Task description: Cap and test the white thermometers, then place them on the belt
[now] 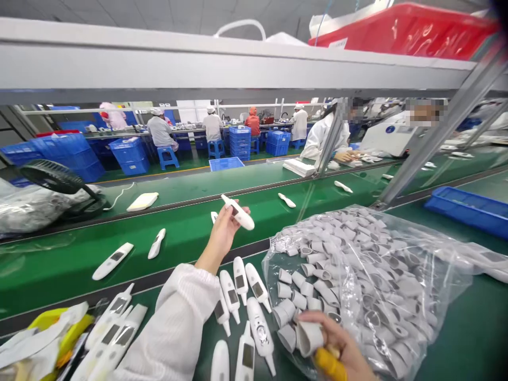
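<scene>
My left hand (pixel 223 231) grips a white digital thermometer (pixel 241 216) above the green conveyor belt, its narrow tip pointing up and left. Low on the right, my right hand (pixel 344 346) has its fingers round a grey plastic cap (pixel 310 337), at the mouth of a clear plastic bag (pixel 452 264) full of similar caps. Something yellow (pixel 330 365) shows at its fingers; whether it is a finger cover or a held item I cannot tell. Between my arms several white thermometers (pixel 257 288) lie on the green table, one with its screen opening showing bare parts (pixel 262 332).
On the conveyor belt (pixel 51 270) lie scattered thermometers (pixel 113 261). More thermometers (pixel 115 338) and a yellow item (pixel 75 338) are at lower left. A metal post (pixel 432 127) and shelf (pixel 238 69) frame the view. A blue tray (pixel 472 211) stands right; a co-worker (pixel 323 140) sits across.
</scene>
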A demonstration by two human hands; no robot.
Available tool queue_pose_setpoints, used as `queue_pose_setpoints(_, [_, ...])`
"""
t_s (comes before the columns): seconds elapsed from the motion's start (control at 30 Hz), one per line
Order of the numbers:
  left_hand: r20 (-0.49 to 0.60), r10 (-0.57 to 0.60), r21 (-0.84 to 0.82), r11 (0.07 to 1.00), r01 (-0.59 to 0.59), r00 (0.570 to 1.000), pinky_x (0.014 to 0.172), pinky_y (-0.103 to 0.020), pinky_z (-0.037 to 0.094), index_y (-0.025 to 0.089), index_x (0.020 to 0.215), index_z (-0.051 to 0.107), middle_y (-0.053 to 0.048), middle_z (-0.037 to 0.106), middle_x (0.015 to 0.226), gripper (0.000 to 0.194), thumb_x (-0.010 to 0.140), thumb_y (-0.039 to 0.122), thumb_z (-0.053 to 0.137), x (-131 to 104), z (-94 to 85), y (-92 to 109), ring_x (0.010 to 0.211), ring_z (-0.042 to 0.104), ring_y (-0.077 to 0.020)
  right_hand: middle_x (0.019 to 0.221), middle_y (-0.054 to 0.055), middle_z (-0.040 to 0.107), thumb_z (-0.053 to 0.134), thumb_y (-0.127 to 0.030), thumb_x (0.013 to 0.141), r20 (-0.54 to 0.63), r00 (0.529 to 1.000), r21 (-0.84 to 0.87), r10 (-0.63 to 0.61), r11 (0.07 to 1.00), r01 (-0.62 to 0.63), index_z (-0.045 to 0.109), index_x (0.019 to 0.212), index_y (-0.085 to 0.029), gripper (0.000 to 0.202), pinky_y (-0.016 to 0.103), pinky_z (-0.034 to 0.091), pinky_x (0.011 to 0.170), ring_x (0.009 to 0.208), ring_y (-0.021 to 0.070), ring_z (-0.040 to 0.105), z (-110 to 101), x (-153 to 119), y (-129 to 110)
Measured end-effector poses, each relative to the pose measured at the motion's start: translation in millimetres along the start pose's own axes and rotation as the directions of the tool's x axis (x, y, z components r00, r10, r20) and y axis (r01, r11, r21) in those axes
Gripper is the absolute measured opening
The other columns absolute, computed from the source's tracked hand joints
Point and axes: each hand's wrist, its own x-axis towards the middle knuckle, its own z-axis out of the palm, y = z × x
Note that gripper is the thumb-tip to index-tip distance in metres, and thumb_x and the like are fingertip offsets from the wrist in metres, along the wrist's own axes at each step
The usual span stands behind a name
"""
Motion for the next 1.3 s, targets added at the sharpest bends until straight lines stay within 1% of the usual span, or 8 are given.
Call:
queue_pose_setpoints(0.13, [0.091, 0.013, -0.137, 0.991, 0.000, 0.996, 0.082, -0.033, 0.053, 0.018, 0.122, 0.054, 0.001, 0.060, 0.075, 0.044, 0.096, 0.052, 0.050, -65, 0.9, 43, 0.075, 0.064, -0.0145, 0.064, -0.004, 0.047, 0.081, -0.052, 0.071, -0.104, 0.973, 0.169, -0.205, 0.961, 0.220, 0.063, 0.106, -0.028, 0.046, 0.018, 0.027, 0.041, 0.045, 0.0057, 0.031, 20, 24, -57])
queue_pose_setpoints(0.27, [0.233, -0.033, -0.157, 0.985, 0.071, 0.972, 0.078, -0.033, 0.056, 0.018, 0.116, 0.053, -0.003, 0.067, 0.086, 0.034, 0.089, 0.033, 0.065, -119, -1.3, 79, 0.080, 0.067, -0.0168, 0.068, -0.004, 0.042, 0.075, -0.056, 0.077, -0.047, 0.956, 0.273, -0.291, 0.916, 0.293, 0.059, 0.088, -0.027, 0.035, 0.019, 0.023, 0.041, 0.049, 0.0075, 0.032, 50, 41, -123])
queue_pose_setpoints(0.37, [0.324, 0.006, -0.133, 0.990, 0.040, 0.946, 0.075, -0.027, 0.056, 0.019, 0.122, 0.049, -0.002, 0.067, 0.083, 0.035, 0.092, 0.032, 0.062, -148, -4.6, 94, 0.079, 0.067, -0.0145, 0.070, -0.004, 0.043, 0.073, -0.052, 0.081, -0.042, 0.923, 0.298, -0.384, 0.877, 0.378, 0.057, 0.084, -0.025, 0.031, 0.019, 0.023, 0.041, 0.050, 0.0074, 0.034, 71, 47, -149])
queue_pose_setpoints(0.6, [0.264, 0.087, 0.178, 0.974, -0.137, 0.961, 0.046, -0.022, 0.048, 0.027, 0.143, 0.042, -0.003, 0.066, 0.085, 0.054, 0.092, 0.035, 0.059, -175, -4.6, 96, 0.058, 0.057, -0.0123, 0.065, -0.007, 0.045, 0.075, -0.049, 0.078, -0.136, 0.851, 0.246, -0.507, 0.815, 0.525, 0.055, 0.101, -0.024, 0.039, 0.016, 0.022, 0.037, 0.046, 0.0056, 0.033, 97, 70, -143])
queue_pose_setpoints(0.77, [0.210, 0.223, 0.460, 0.837, -0.298, 0.952, 0.049, -0.024, 0.054, 0.031, 0.142, 0.047, -0.007, 0.069, 0.117, 0.063, 0.084, 0.028, 0.071, -176, -0.9, 89, 0.062, 0.065, -0.0142, 0.082, 0.000, 0.060, 0.078, -0.045, 0.078, -0.144, 0.764, 0.015, -0.629, 0.770, 0.637, 0.064, 0.102, -0.023, 0.035, 0.017, 0.034, 0.043, 0.059, 0.0082, 0.050, 96, 76, -135])
queue_pose_setpoints(0.87, [0.248, 0.237, 0.485, 0.809, -0.332, 0.939, 0.048, -0.024, 0.056, 0.031, 0.145, 0.043, -0.006, 0.072, 0.109, 0.062, 0.088, 0.028, 0.068, -174, -1.6, 86, 0.062, 0.067, -0.0155, 0.090, 0.005, 0.065, 0.075, -0.046, 0.081, -0.010, 0.783, -0.101, -0.622, 0.779, 0.618, 0.071, 0.101, -0.021, 0.032, 0.021, 0.047, 0.055, 0.076, 0.0144, 0.061, 95, 75, -134])
queue_pose_setpoints(1.1, [0.225, 0.203, 0.483, 0.826, -0.290, 0.953, 0.039, -0.021, 0.051, 0.035, 0.147, 0.040, -0.004, 0.072, 0.105, 0.066, 0.088, 0.026, 0.068, -173, -4.8, 86, 0.052, 0.061, -0.0116, 0.093, 0.002, 0.067, 0.073, -0.040, 0.085, -0.049, 0.787, -0.056, -0.615, 0.788, 0.613, 0.073, 0.104, -0.025, 0.025, 0.020, 0.051, 0.060, 0.077, 0.0122, 0.063, 100, 77, -131])
queue_pose_setpoints(1.3, [0.209, 0.179, 0.469, 0.844, -0.259, 0.961, 0.040, -0.020, 0.045, 0.031, 0.142, 0.048, -0.002, 0.071, 0.095, 0.056, 0.089, 0.029, 0.066, -172, -4.5, 86, 0.059, 0.062, -0.0131, 0.096, 0.003, 0.068, 0.067, -0.042, 0.090, -0.076, 0.705, -0.175, -0.705, 0.706, 0.687, 0.074, 0.104, -0.025, 0.023, 0.025, 0.054, 0.068, 0.082, 0.0145, 0.064, 107, 74, -128])
